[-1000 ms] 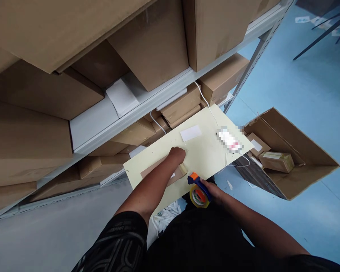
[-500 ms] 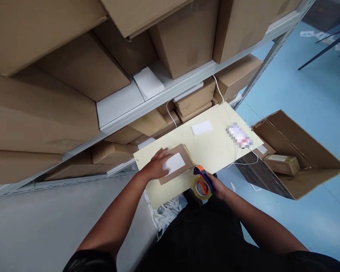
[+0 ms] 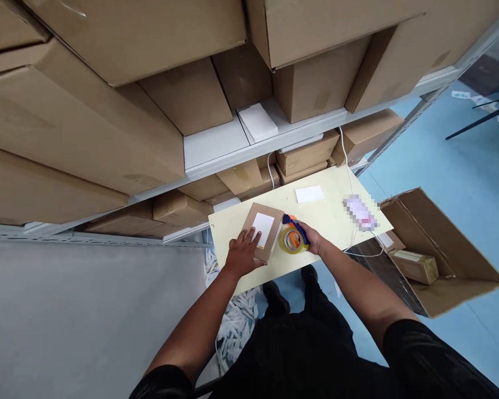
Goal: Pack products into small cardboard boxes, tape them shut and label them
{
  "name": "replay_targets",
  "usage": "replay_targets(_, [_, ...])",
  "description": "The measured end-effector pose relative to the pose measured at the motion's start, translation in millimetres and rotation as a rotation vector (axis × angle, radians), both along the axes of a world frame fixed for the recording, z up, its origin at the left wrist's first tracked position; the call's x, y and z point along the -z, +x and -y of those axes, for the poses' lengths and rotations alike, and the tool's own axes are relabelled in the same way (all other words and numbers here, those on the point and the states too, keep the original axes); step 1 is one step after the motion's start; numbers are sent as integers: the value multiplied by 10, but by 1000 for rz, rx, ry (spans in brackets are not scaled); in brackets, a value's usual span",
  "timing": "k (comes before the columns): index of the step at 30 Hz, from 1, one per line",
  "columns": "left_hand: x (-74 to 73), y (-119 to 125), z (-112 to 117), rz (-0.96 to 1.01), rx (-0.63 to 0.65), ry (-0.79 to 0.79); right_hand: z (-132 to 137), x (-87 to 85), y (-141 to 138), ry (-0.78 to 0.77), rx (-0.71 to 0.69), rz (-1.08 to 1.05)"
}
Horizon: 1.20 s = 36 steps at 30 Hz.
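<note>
My left hand lies with fingers spread on a small flat cardboard box, partly over the white label on its top. In my right hand is a tape dispenser with a blue and orange body and a roll of yellowish clear tape. Its head sits at the box's right edge; whether tape touches the cardboard I cannot make out. Both box and dispenser are over a pale yellow tabletop.
A white slip and a pixelated phone-like thing with white cables lie on the tabletop. An open carton holding a small box stands right. Shelves of cartons rise ahead. Paper scraps lie below left.
The box has turned on the tabletop, its label now more upright in view. My right hand has brought the dispenser up to the box's right edge. The camera view has shifted.
</note>
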<state>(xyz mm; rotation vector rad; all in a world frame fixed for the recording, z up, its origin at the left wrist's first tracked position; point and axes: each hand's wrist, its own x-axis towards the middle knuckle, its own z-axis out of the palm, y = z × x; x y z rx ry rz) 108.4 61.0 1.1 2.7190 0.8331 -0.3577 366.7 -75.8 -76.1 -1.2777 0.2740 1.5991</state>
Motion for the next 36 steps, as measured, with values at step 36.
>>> replay_targets(36, [-85,678,866,-39,-309,70,1098,332,-909,72,162,-266])
